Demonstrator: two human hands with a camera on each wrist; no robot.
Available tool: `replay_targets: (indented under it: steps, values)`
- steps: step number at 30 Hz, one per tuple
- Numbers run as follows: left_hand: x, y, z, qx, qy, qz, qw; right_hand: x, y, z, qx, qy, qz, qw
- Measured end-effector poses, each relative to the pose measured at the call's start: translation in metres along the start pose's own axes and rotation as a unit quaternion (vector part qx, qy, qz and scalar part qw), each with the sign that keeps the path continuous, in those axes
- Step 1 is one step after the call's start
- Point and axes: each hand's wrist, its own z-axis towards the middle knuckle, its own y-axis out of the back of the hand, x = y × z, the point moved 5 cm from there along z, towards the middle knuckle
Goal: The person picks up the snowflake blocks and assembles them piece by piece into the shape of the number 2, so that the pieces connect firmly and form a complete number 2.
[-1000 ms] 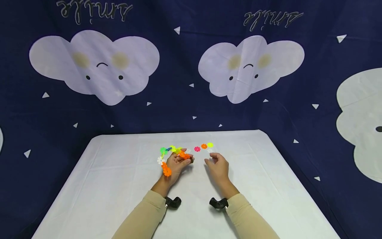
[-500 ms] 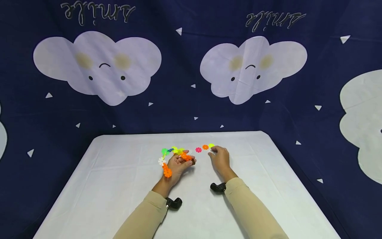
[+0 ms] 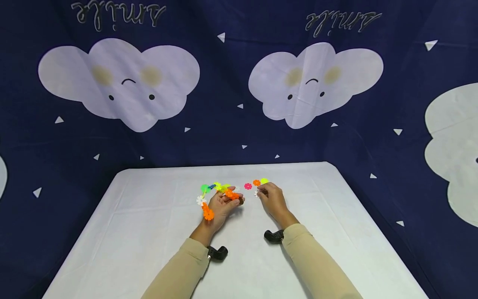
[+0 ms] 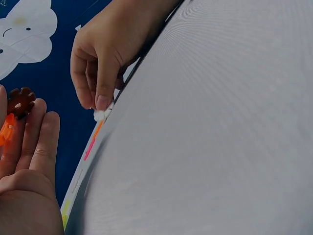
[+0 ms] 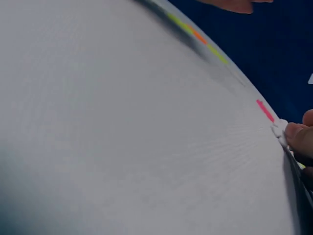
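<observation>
Your right grip [image 3: 274,201] pinches a white flower piece [image 5: 279,129], your left grip [image 3: 221,208] holds a flower chain [image 3: 218,187] curving past its outer side, and a pink piece [image 3: 248,186] lies between both.

White table [image 3: 112,232] before a navy, cloud-printed cloth backdrop [image 3: 224,87]

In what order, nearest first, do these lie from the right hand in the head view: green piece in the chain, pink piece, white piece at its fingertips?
1. White piece: pinched by the right hand.
2. Pink piece: on the table, left of the white one.
3. Green piece: farthest left, in the chain the left hand holds.
</observation>
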Motion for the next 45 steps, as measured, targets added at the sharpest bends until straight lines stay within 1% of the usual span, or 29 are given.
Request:
replay_targets:
  steps: [4,9,13,15,18,22,26,28,34,37,40,43,45]
  values:
    - [0.0,0.0,0.0,-0.002,0.004,-0.011,0.9999,0.003,0.002,-0.002,-0.008,0.027,0.016,0.9995]
    - [0.0,0.001,0.0,-0.002,0.006,-0.011,0.9999,0.012,0.003,-0.006,0.011,0.066,0.013,0.9977]
    - [0.001,0.001,0.001,0.004,0.0,-0.009,1.0,0.014,0.003,-0.008,0.014,0.082,0.014,0.9965]
    - [0.002,0.001,0.001,0.003,0.0,-0.014,0.9999,0.014,0.003,-0.009,0.011,0.083,0.015,0.9963]
    - [0.003,0.001,0.001,-0.001,0.006,-0.024,0.9997,0.014,0.006,-0.011,0.005,0.076,0.028,0.9967]
    - [0.003,0.002,0.001,-0.009,0.013,-0.027,0.9995,0.017,0.011,-0.016,-0.014,0.068,0.062,0.9957]
    - [0.003,0.001,0.0,-0.009,0.01,-0.024,0.9996,0.025,0.014,-0.022,-0.028,0.067,0.104,0.9919]
    - [0.002,0.001,0.0,-0.008,0.009,-0.026,0.9996,0.029,0.016,-0.026,-0.031,0.066,0.13,0.9887]
    - [0.001,0.0,-0.001,-0.007,0.006,-0.038,0.9992,0.042,0.019,-0.037,-0.035,0.058,0.221,0.9729]
    - [0.001,0.0,-0.002,-0.01,0.003,-0.048,0.9988,0.05,0.021,-0.042,-0.029,0.062,0.264,0.9622]
    - [0.001,0.0,-0.002,-0.013,-0.001,-0.058,0.9982,0.056,0.022,-0.046,-0.02,0.067,0.312,0.9476]
    - [0.001,0.0,-0.001,-0.013,-0.006,-0.059,0.9981,0.059,0.021,-0.05,-0.011,0.079,0.337,0.9381]
    - [0.001,0.0,-0.001,-0.013,-0.01,-0.059,0.9981,0.063,0.021,-0.052,-0.006,0.091,0.339,0.9362]
